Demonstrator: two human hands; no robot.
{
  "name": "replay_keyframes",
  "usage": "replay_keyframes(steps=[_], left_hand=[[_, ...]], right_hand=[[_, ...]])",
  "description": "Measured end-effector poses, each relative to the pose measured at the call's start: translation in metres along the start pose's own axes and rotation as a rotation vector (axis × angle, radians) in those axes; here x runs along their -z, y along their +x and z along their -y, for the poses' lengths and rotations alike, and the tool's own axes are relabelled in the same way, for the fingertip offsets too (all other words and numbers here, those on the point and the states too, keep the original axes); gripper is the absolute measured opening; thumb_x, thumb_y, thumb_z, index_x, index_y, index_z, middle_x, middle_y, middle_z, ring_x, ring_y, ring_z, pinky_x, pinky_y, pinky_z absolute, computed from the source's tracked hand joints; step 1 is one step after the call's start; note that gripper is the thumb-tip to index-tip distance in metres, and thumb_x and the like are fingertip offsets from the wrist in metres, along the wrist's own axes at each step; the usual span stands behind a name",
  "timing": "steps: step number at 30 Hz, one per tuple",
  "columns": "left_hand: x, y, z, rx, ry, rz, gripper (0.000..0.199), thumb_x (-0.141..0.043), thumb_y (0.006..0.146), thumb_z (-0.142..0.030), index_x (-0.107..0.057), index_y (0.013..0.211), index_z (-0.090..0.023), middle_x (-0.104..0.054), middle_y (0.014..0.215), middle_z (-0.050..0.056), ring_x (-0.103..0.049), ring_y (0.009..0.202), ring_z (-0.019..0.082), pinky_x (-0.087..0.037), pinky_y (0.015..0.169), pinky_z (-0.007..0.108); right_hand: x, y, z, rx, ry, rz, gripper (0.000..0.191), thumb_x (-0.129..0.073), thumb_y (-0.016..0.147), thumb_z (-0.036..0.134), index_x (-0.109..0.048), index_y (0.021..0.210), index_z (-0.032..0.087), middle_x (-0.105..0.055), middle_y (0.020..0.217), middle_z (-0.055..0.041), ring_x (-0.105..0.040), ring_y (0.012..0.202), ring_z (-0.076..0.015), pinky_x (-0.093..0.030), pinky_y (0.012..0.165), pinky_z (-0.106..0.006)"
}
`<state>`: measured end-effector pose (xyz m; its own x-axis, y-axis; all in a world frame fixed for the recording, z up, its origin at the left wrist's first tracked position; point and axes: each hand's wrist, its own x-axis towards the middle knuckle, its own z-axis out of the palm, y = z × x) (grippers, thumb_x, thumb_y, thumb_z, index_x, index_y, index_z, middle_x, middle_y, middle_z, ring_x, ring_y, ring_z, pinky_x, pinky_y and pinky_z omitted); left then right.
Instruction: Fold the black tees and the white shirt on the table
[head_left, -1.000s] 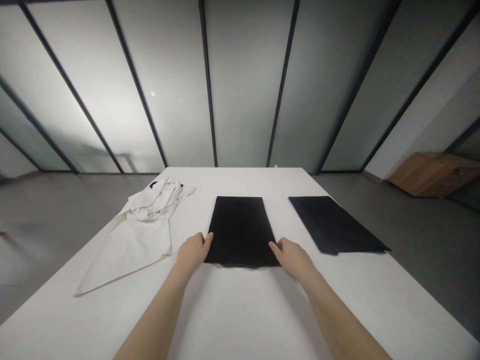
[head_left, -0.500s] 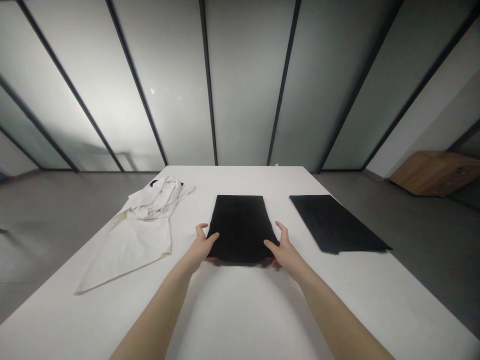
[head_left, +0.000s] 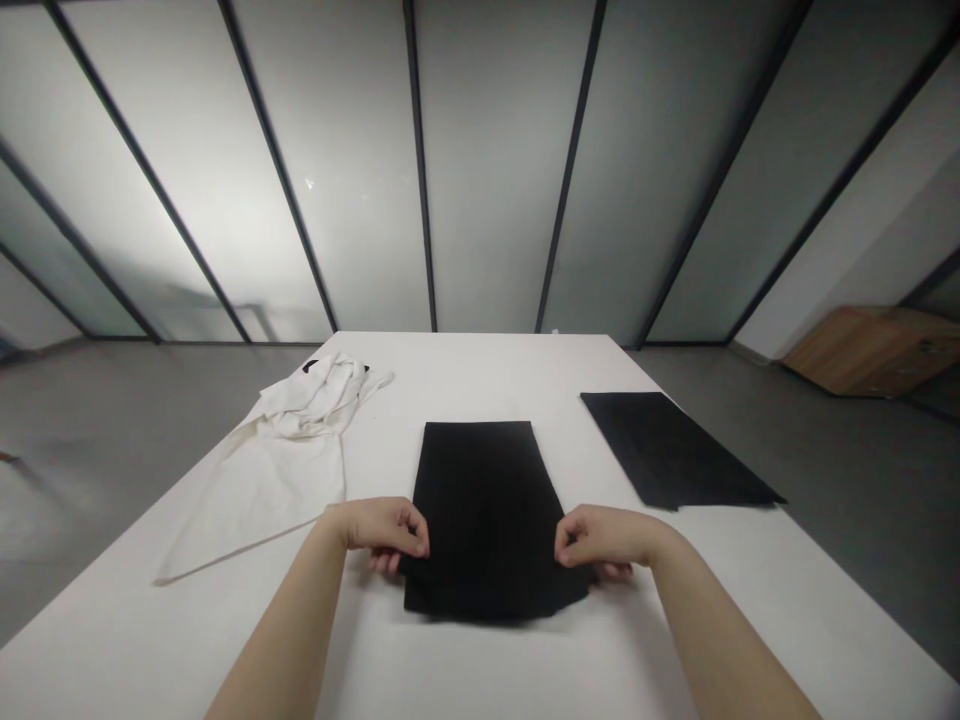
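Observation:
A folded black cloth [head_left: 484, 500] lies in front of me on the white table, its near edge slightly uneven. My left hand [head_left: 390, 535] pinches its left side, thumb and forefinger on top and the other fingers partly hidden beside and below the edge. On the opposite side, my right hand [head_left: 596, 540] grips the cloth in the same way, with its wrist bent inward. Both hands sit a little above the cloth's near corners.
Crumpled white fabric [head_left: 292, 450] spreads over the left of the white table [head_left: 472, 670]. A second flat, folded black cloth [head_left: 667, 450] lies at the right edge. Frosted glass panels [head_left: 487, 170] stand behind, and a wooden cabinet [head_left: 870, 350] is at far right.
The black cloth in the middle has come closer to me, and its near part now shows longer. Both hands have moved nearer with it and turned inward, pinching its sides.

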<state>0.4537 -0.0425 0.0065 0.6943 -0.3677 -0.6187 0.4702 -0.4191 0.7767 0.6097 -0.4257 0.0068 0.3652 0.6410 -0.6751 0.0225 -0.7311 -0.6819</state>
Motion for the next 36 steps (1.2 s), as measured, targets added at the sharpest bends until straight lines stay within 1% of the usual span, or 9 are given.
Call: replay_keyframes(steps=[1, 3, 5, 7, 10, 13, 16, 27, 36], left_hand=[[0.002, -0.003, 0.000, -0.021, 0.010, 0.033, 0.043, -0.074, 0.080, -0.060, -0.079, 0.092, -0.019, -0.049, 0.045, -0.004, -0.040, 0.037, 0.011, -0.029, 0.039, 0.022], [0.002, -0.003, -0.003, -0.148, -0.019, -0.035, 0.054, -0.064, 0.087, -0.068, -0.081, 0.091, -0.017, -0.040, 0.040, -0.006, -0.029, 0.036, 0.009, -0.024, 0.041, 0.023], [-0.005, 0.006, -0.012, -0.298, -0.082, -0.254, 0.057, -0.057, 0.091, -0.070, -0.079, 0.088, -0.017, -0.043, 0.043, -0.005, -0.031, 0.039, 0.009, -0.027, 0.043, 0.023], [-0.020, 0.025, -0.022, -0.403, -0.109, -0.557, 0.050, -0.055, 0.093, -0.064, -0.076, 0.094, -0.018, -0.061, 0.058, 0.001, -0.050, 0.048, 0.013, -0.040, 0.050, 0.024], [-0.050, 0.058, -0.032, -0.529, 0.113, -0.878, 0.033, -0.056, 0.098, -0.045, -0.075, 0.112, -0.022, -0.079, 0.101, 0.009, -0.072, 0.093, 0.024, -0.057, 0.087, 0.035], [-0.073, 0.081, -0.030, -0.554, 0.502, -0.835, 0.044, -0.056, 0.097, -0.031, -0.068, 0.138, -0.024, -0.068, 0.143, 0.012, -0.060, 0.136, 0.029, -0.041, 0.120, 0.048], [-0.080, 0.090, -0.024, -0.391, 0.724, -0.821, 0.056, -0.053, 0.100, -0.033, -0.055, 0.155, -0.024, -0.049, 0.164, 0.010, -0.036, 0.157, 0.034, -0.022, 0.130, 0.057], [-0.067, 0.097, -0.019, 0.010, 0.690, -1.115, 0.068, -0.049, 0.102, -0.054, -0.044, 0.164, -0.026, -0.030, 0.174, 0.013, -0.018, 0.159, 0.051, -0.018, 0.121, 0.077], [-0.076, 0.088, -0.021, -0.147, 0.737, -1.069, 0.061, -0.051, 0.102, -0.039, -0.054, 0.156, -0.012, -0.038, 0.169, 0.020, -0.019, 0.161, 0.044, -0.014, 0.129, 0.065]], right_hand=[[0.002, -0.001, 0.001, -0.011, -0.024, -0.001, 0.025, -0.073, 0.087, 0.044, -0.077, 0.090, 0.019, -0.050, 0.046, 0.0057, -0.039, 0.037, -0.0095, -0.027, 0.039, -0.020], [0.001, 0.000, 0.008, 0.079, -0.044, -0.207, 0.036, -0.064, 0.094, 0.050, -0.076, 0.082, 0.019, -0.047, 0.045, 0.0046, -0.038, 0.041, -0.0110, -0.030, 0.043, -0.022], [-0.007, 0.008, 0.019, 0.262, -0.074, -0.565, 0.042, -0.056, 0.099, 0.052, -0.072, 0.076, 0.021, -0.055, 0.054, 0.0007, -0.050, 0.052, -0.0151, -0.041, 0.053, -0.025], [-0.025, 0.019, 0.032, 0.441, -0.151, -0.819, 0.040, -0.051, 0.102, 0.049, -0.073, 0.081, 0.023, -0.069, 0.073, -0.0044, -0.064, 0.074, -0.0213, -0.052, 0.073, -0.031], [-0.060, 0.039, 0.043, 0.643, -0.360, -0.761, 0.032, -0.050, 0.103, 0.036, -0.078, 0.114, 0.026, -0.077, 0.116, -0.0096, -0.066, 0.115, -0.0284, -0.050, 0.106, -0.044], [-0.086, 0.058, 0.042, 0.571, -0.549, -0.708, 0.050, -0.051, 0.101, 0.030, -0.062, 0.149, 0.024, -0.056, 0.158, -0.0099, -0.043, 0.151, -0.0324, -0.031, 0.126, -0.053], [-0.093, 0.069, 0.036, 0.385, -0.643, -0.703, 0.061, -0.050, 0.104, 0.043, -0.047, 0.162, 0.026, -0.034, 0.173, -0.0076, -0.023, 0.161, -0.0380, -0.017, 0.130, -0.058], [-0.064, 0.083, 0.017, 0.125, -0.574, -0.897, 0.065, -0.045, 0.107, 0.049, -0.041, 0.166, 0.021, -0.024, 0.177, -0.0104, -0.018, 0.162, -0.0414, -0.021, 0.128, -0.057], [-0.075, 0.078, 0.027, 0.111, -0.618, -0.886, 0.061, -0.052, 0.103, 0.036, -0.049, 0.161, 0.018, -0.027, 0.175, -0.0115, -0.009, 0.162, -0.0479, -0.008, 0.128, -0.068]])
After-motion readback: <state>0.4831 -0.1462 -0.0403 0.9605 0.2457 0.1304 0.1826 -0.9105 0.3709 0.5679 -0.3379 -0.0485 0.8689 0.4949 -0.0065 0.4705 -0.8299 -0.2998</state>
